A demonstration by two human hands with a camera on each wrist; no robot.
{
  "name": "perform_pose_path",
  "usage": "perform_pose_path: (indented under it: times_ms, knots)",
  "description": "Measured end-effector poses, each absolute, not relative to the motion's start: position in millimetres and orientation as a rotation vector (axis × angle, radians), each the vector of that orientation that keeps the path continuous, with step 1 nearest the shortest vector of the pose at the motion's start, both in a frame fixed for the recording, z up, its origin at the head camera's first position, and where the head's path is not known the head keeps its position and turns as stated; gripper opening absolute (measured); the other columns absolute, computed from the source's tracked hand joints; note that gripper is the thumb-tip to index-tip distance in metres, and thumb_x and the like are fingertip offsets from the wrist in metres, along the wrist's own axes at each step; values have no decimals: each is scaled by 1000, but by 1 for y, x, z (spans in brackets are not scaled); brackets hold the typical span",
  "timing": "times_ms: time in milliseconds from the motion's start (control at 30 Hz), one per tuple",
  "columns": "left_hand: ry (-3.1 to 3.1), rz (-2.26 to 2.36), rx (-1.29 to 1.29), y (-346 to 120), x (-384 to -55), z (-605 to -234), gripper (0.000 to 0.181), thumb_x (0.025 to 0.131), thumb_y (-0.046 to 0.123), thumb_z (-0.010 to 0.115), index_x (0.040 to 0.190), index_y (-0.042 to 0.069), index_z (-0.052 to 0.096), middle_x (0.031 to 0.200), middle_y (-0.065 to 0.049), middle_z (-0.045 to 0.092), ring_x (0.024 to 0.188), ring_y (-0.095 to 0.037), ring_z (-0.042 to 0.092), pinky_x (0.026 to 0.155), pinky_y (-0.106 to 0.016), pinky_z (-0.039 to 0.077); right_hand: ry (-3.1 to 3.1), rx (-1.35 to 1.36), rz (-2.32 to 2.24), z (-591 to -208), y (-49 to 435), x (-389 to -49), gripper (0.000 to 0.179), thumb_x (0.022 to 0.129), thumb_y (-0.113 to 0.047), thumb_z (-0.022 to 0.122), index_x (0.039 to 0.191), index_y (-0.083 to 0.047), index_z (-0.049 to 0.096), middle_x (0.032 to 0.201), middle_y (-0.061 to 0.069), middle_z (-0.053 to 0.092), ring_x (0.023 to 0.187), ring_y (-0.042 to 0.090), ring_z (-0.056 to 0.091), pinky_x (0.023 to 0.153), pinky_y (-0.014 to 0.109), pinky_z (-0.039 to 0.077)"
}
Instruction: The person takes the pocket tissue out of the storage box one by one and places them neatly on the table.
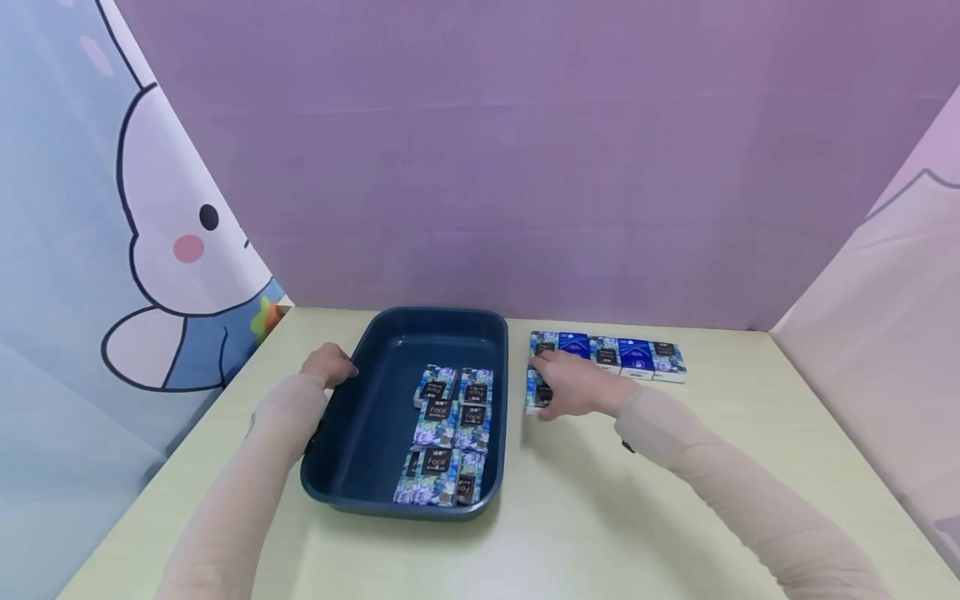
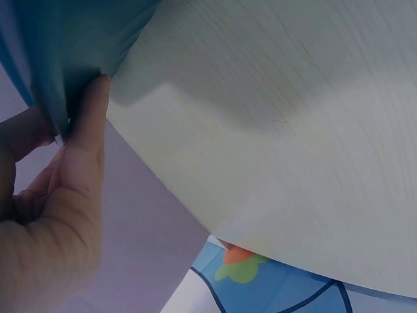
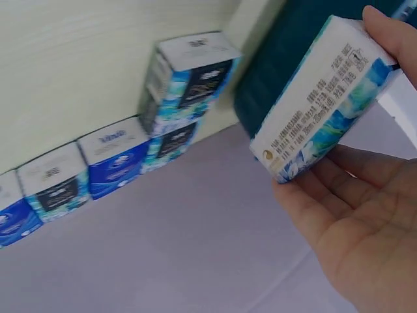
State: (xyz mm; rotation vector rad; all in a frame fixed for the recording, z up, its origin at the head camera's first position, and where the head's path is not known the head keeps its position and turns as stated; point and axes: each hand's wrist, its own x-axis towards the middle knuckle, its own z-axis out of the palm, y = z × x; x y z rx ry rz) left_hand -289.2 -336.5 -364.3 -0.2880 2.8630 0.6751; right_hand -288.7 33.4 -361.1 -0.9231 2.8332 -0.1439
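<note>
My left hand [image 1: 328,365] pinches the left rim of a dark blue plastic tub [image 1: 345,425]. Up close in the left wrist view, fingers [image 2: 88,137] lie along the tub's wall [image 2: 98,39]. To the tub's right, my right hand [image 1: 577,385] holds a flower-patterned pocket tissue pack [image 3: 319,98] between thumb and fingers, tilted, with its white printed side facing the wrist camera. Several matching tissue packs [image 1: 437,421] lie in the right half of the tub, some overlapping. Behind the right hand, more packs stand in a row, flowered ones alternating with blue packs [image 1: 636,357].
Everything rests on a pale wood-grain table [image 1: 570,533]. A purple cloth backdrop [image 1: 525,167] rises behind it, with a cartoon-printed curtain [image 1: 172,275] on the left and a pale curtain [image 1: 892,333] on the right. A small dark object [image 1: 627,447] shows under the right forearm.
</note>
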Motion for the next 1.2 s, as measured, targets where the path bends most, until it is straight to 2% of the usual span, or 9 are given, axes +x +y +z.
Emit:
perform_pose_path:
  times_ms: [233, 433, 500, 667, 733, 900, 1000, 1100, 1200]
  knots:
    - [2874, 676, -279, -337, -288, -364, 37, 86, 11, 52, 113, -13, 56, 111, -27, 58, 86, -28, 55, 71, -35, 47, 2819, -915, -187, -367, 49, -290, 87, 73, -35, 75, 140, 1, 32, 143, 21, 35, 130, 38, 34, 105, 48, 32]
    - [2888, 666, -263, -340, -294, -369, 27, 84, 12, 54, 97, -9, 63, 81, -13, 59, 74, -24, 51, 65, -32, 44, 2817, -878, -196, -376, 66, -294, 88, 74, -33, 75, 140, 3, 29, 144, 24, 32, 131, 40, 30, 106, 50, 29]
    - [2887, 663, -260, -340, -295, -369, 26, 84, 13, 53, 95, -8, 63, 80, -12, 58, 74, -25, 51, 65, -33, 43, 2824, -857, -198, -379, 71, -295, 88, 73, -32, 75, 140, 3, 30, 144, 25, 31, 132, 41, 29, 106, 50, 28]
    - [2884, 646, -271, -339, -294, -366, 32, 85, 13, 53, 105, -10, 61, 96, -20, 61, 80, -27, 53, 68, -34, 45, 2824, -840, -236, -388, 84, -300, 87, 73, -30, 76, 140, 4, 31, 142, 25, 33, 130, 43, 30, 105, 52, 30]
    - [2881, 648, -273, -338, -293, -363, 30, 85, 12, 53, 103, -10, 61, 91, -17, 60, 77, -25, 52, 67, -33, 44, 2824, -830, -244, -391, 88, -301, 87, 72, -29, 76, 139, 4, 31, 142, 25, 34, 130, 43, 31, 104, 52, 30]
    - [2879, 675, -257, -338, -292, -360, 17, 85, 12, 53, 80, -3, 60, 65, -3, 47, 65, -19, 45, 60, -30, 39, 2833, -804, -229, -400, 95, -307, 87, 73, -30, 76, 138, 5, 32, 141, 26, 35, 129, 43, 32, 104, 52, 31]
    - [2864, 682, -264, -340, -295, -362, 17, 85, 11, 53, 72, 2, 54, 58, 1, 37, 59, -17, 40, 58, -29, 37, 2828, -805, -214, -405, 98, -309, 87, 72, -32, 76, 138, 6, 33, 140, 27, 35, 129, 43, 33, 104, 51, 31]
    - [2871, 670, -271, -339, -294, -363, 18, 85, 12, 54, 83, -5, 59, 65, -5, 48, 64, -19, 45, 60, -29, 40, 2821, -826, -211, -410, 100, -311, 86, 72, -33, 76, 136, 7, 35, 139, 29, 35, 128, 44, 33, 104, 52, 31]
    - [2876, 658, -282, -337, -292, -363, 29, 84, 12, 54, 100, -11, 60, 86, -16, 59, 74, -23, 51, 64, -31, 44, 2821, -837, -206, -416, 102, -313, 86, 71, -34, 76, 136, 7, 36, 139, 29, 36, 127, 45, 34, 104, 51, 31]
